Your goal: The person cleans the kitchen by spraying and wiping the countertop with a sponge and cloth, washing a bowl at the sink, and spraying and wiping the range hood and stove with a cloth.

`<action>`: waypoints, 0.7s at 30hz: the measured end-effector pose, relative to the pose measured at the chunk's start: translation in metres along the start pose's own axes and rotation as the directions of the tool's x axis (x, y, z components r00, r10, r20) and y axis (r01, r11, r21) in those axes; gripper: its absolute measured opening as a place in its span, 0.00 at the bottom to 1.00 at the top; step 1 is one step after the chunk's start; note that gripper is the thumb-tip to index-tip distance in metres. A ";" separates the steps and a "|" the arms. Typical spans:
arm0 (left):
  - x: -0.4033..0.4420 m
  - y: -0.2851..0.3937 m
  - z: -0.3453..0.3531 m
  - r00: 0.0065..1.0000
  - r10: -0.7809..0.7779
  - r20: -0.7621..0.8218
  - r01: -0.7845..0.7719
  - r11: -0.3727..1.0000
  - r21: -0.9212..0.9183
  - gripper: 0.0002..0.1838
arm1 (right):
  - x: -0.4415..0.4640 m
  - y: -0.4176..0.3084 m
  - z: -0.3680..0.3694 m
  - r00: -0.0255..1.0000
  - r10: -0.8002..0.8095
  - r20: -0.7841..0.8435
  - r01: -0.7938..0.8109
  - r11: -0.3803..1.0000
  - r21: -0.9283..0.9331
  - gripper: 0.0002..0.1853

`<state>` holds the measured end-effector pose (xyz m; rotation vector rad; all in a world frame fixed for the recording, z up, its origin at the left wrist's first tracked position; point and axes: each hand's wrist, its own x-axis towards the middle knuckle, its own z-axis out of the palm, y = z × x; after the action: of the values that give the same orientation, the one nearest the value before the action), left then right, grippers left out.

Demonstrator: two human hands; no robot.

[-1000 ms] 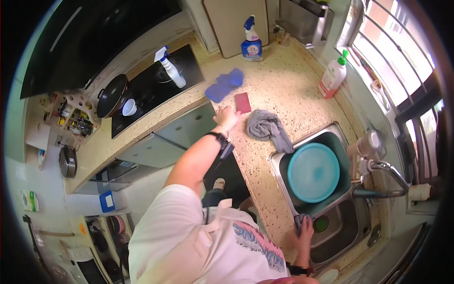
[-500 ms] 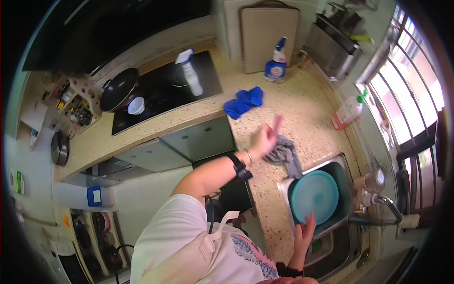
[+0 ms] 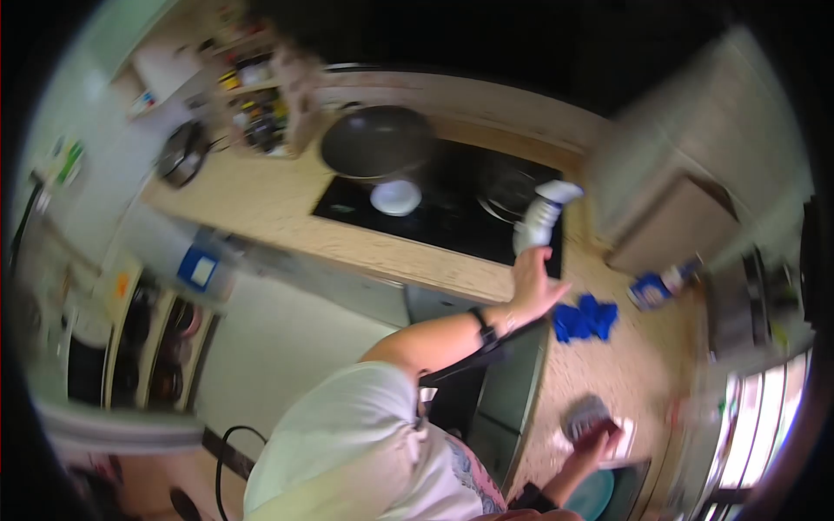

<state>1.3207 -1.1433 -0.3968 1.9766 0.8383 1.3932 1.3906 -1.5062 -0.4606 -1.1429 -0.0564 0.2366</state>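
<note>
With fingers spread, my left hand [image 3: 536, 288] is beside the base of a white spray bottle [image 3: 540, 219] at the hob's right edge; nothing shows in it. A crumpled blue cloth [image 3: 586, 319] lies on the counter just right of that hand. Lower down, my right hand [image 3: 591, 451] is closed on a dark red pad [image 3: 598, 427], blurred by motion. Directly behind the pad is the bunched grey cloth [image 3: 582, 412]. Below, the turquoise lid [image 3: 592, 496] is partly hidden by my right forearm.
A black pan [image 3: 378, 141] and a white bowl [image 3: 395, 198] are on the black hob [image 3: 443, 204]. A blue spray bottle [image 3: 653, 289] stands near a cutting board [image 3: 678, 227]. The sink [image 3: 638, 491] is at the lower right, a spice rack [image 3: 261, 104] at the upper left.
The view has swung towards the hob. My left hand has let go of the red pad and moved to the white spray bottle. My right hand has left the sink area and taken the pad.
</note>
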 end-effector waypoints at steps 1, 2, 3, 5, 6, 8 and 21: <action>0.037 -0.020 0.001 0.992 -0.084 -0.098 0.094 0.990 0.104 0.41 | -0.003 -0.004 0.003 1.000 0.001 -0.023 -0.001 1.000 -0.002 0.32; 0.066 -0.028 0.000 0.966 -0.238 -0.104 0.246 0.966 0.076 0.47 | 0.001 -0.001 -0.006 0.999 -0.003 -0.047 0.003 1.000 -0.007 0.30; 0.090 -0.043 0.007 0.960 -0.279 -0.033 0.281 0.958 0.064 0.53 | 0.021 0.012 -0.027 0.997 0.034 -0.065 -0.035 0.999 -0.018 0.29; 0.113 -0.056 0.018 0.976 -0.208 0.069 0.210 0.978 -0.013 0.56 | 0.053 0.030 -0.042 0.993 0.079 -0.092 -0.085 0.994 -0.064 0.27; 0.126 -0.038 0.003 0.924 -0.287 0.254 0.292 0.956 0.017 0.48 | 0.059 0.035 -0.023 0.992 0.097 -0.074 -0.104 0.990 -0.095 0.27; 0.133 -0.073 0.035 0.902 -0.275 0.333 0.325 0.940 -0.103 0.31 | 0.061 0.032 0.024 0.995 0.104 -0.013 -0.104 0.982 -0.156 0.26; 0.035 -0.074 -0.184 0.897 -0.390 0.208 0.425 0.628 -0.652 0.28 | 0.073 0.052 0.215 0.834 0.279 0.476 -0.015 0.874 -0.486 0.26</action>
<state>1.1423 -1.0515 -0.3779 1.1405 0.5710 1.1412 1.4180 -1.2780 -0.4241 -1.5363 -0.5492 0.7168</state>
